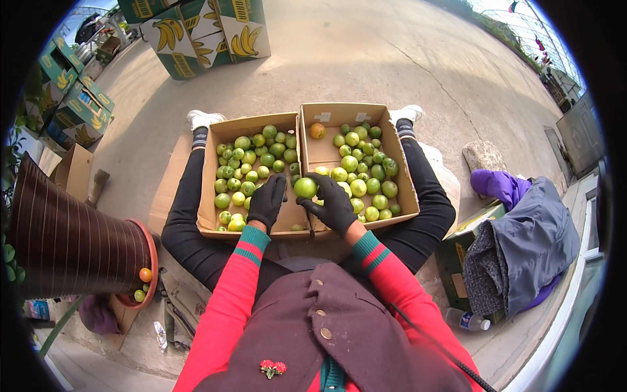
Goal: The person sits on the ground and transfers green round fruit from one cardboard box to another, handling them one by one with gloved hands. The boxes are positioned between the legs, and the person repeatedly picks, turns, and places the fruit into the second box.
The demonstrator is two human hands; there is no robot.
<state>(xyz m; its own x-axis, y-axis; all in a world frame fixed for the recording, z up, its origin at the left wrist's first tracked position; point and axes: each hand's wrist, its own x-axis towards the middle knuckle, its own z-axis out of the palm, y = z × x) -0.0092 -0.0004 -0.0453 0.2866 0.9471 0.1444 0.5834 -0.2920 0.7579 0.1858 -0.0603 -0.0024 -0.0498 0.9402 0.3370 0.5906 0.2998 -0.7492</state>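
Two open cardboard boxes stand side by side on the ground between my outstretched legs. The left box (208,189) and the right box (323,153) both hold many green tomatoes of mixed sizes. My right hand (334,206), in a black glove, grips a large green tomato (305,188) between thumb and fingers above the boxes' shared wall. My left hand (266,204), also gloved in black, hovers over the near right part of the left box. Its fingers stretch forward and I see nothing in them. One orange tomato (317,130) lies in the far left corner of the right box.
Banana cartons (202,39) are stacked ahead, with more green cartons (81,114) at far left. A large brown pot (78,228) lies to my left, tomatoes on its rim. At right, a grey jacket (522,242) covers a carton near a plastic bottle (467,320) and a stone (483,157).
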